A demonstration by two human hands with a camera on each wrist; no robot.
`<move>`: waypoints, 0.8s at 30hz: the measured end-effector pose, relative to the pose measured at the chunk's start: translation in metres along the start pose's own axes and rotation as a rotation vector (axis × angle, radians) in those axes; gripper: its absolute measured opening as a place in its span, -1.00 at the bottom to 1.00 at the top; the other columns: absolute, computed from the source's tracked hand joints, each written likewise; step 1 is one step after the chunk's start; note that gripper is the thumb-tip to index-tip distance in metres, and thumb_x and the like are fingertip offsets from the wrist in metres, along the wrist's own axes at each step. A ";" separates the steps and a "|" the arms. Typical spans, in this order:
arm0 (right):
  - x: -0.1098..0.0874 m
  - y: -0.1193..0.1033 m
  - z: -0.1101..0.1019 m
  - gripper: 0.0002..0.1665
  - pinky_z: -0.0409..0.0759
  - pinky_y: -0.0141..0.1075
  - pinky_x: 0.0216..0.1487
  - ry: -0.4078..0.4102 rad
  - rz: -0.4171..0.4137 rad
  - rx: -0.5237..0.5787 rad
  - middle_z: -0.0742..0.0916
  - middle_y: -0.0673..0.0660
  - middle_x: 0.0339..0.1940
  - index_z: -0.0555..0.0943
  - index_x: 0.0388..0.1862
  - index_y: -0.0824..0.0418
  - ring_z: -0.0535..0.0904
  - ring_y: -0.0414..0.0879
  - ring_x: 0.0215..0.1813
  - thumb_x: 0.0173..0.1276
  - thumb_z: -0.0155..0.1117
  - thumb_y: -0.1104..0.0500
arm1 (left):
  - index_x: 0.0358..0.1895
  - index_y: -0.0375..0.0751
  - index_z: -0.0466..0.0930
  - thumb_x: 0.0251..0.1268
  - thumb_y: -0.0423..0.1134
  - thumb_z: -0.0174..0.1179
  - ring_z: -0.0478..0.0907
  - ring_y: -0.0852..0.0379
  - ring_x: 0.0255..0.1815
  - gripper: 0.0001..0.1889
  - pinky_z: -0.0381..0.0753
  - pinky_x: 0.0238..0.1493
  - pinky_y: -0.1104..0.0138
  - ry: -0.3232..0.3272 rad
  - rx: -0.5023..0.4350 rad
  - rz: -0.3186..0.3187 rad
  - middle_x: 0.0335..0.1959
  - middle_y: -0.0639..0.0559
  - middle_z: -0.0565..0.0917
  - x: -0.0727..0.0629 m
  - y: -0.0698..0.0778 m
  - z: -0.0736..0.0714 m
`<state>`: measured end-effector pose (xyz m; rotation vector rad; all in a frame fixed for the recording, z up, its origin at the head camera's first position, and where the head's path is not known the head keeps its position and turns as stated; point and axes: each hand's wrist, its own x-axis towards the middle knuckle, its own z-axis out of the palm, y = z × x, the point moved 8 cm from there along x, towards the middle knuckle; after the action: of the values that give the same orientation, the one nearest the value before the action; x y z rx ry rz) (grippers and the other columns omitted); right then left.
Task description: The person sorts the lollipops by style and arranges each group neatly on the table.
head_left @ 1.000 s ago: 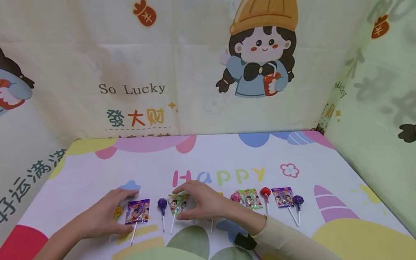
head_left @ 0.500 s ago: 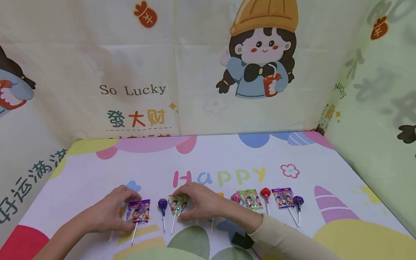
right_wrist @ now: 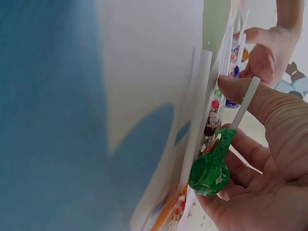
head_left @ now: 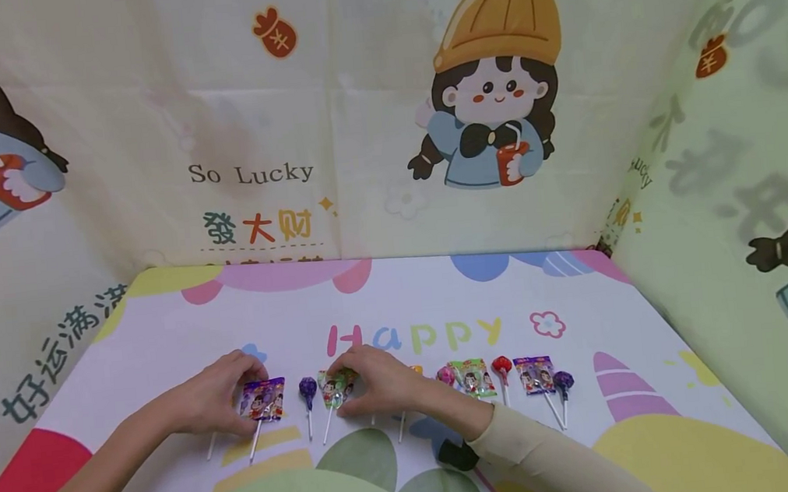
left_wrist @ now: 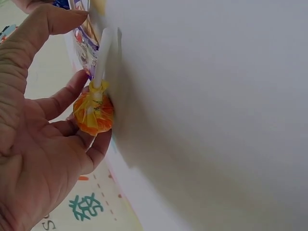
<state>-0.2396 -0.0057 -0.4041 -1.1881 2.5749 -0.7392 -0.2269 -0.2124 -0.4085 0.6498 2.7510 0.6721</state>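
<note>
My left hand [head_left: 213,398] holds the edges of a flat purple-wrapped lollipop [head_left: 265,402] between thumb and fingers. Under that palm, in the left wrist view, lies an orange ball lollipop [left_wrist: 94,113] with a white stick. My right hand [head_left: 381,380] has thumb and forefinger at the edges of a flat green-wrapped lollipop [head_left: 331,384]. A shiny green ball lollipop [right_wrist: 211,173] sits below the right palm, its head hidden in the head view. Between the two hands lies a dark purple ball lollipop [head_left: 307,389], its stick towards me.
The row continues rightwards with a pink ball lollipop [head_left: 445,375], another green-wrapped one [head_left: 474,378], a red ball lollipop [head_left: 502,365], a purple-wrapped one [head_left: 535,374] and a dark purple ball [head_left: 564,380]. A patterned cloth wall [head_left: 355,124] rises behind the table [head_left: 433,289].
My left hand has shifted slightly right and its fingers have closed in on the purple-wrapped lollipop, covering the orange ball. The right fingers have drawn in a little around the green-wrapped lollipop.
</note>
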 end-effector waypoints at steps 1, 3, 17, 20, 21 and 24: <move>0.000 0.000 0.000 -0.41 0.46 -0.32 0.32 0.000 -0.002 0.001 0.67 0.03 0.16 0.63 0.22 0.11 0.52 -0.15 0.20 0.22 0.56 0.06 | 0.03 -0.10 0.52 -0.22 0.02 0.62 0.42 0.15 -0.04 -0.32 0.59 0.13 0.16 -0.002 -0.002 -0.004 -0.06 0.10 0.47 0.000 0.000 0.000; 0.000 0.000 0.000 -0.42 0.46 -0.33 0.29 0.001 -0.006 0.001 0.68 0.03 0.15 0.63 0.21 0.12 0.52 -0.16 0.17 0.22 0.56 0.06 | 0.01 -0.10 0.51 -0.23 0.01 0.63 0.41 0.14 -0.05 -0.32 0.58 0.11 0.17 0.000 -0.004 0.007 -0.07 0.10 0.47 0.001 0.000 0.000; 0.001 -0.001 0.001 -0.44 0.48 -0.37 0.25 0.010 -0.012 0.001 0.67 0.01 0.13 0.64 0.19 0.11 0.52 -0.19 0.13 0.21 0.57 0.06 | -0.02 -0.11 0.50 -0.26 -0.05 0.64 0.40 0.14 -0.07 -0.33 0.57 0.03 0.24 0.002 -0.027 0.030 -0.10 0.09 0.46 0.002 0.002 -0.001; 0.001 -0.001 0.000 -0.43 0.47 -0.36 0.26 0.009 -0.010 -0.004 0.67 0.01 0.14 0.63 0.19 0.11 0.52 -0.19 0.14 0.22 0.57 0.06 | -0.01 -0.09 0.50 -0.23 -0.03 0.63 0.40 0.12 -0.04 -0.34 0.57 0.06 0.21 -0.003 -0.018 0.009 -0.08 0.10 0.46 0.003 0.001 -0.001; 0.001 -0.001 0.000 -0.43 0.47 -0.36 0.27 0.009 -0.007 -0.006 0.67 0.01 0.14 0.63 0.19 0.11 0.52 -0.19 0.15 0.22 0.57 0.06 | -0.01 -0.09 0.50 -0.22 -0.02 0.63 0.41 0.11 -0.03 -0.34 0.58 0.07 0.19 -0.004 -0.014 0.003 -0.08 0.09 0.46 0.003 0.001 -0.001; 0.001 -0.001 0.000 -0.43 0.47 -0.36 0.28 0.006 0.003 -0.006 0.67 0.01 0.15 0.63 0.20 0.11 0.53 -0.19 0.16 0.22 0.57 0.06 | -0.01 -0.08 0.49 -0.21 -0.02 0.63 0.41 0.08 0.00 -0.34 0.58 0.13 0.11 -0.003 -0.007 -0.012 -0.06 0.09 0.47 0.003 0.000 -0.002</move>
<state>-0.2395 -0.0066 -0.4037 -1.1849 2.5855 -0.7354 -0.2296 -0.2118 -0.4074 0.6313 2.7467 0.6768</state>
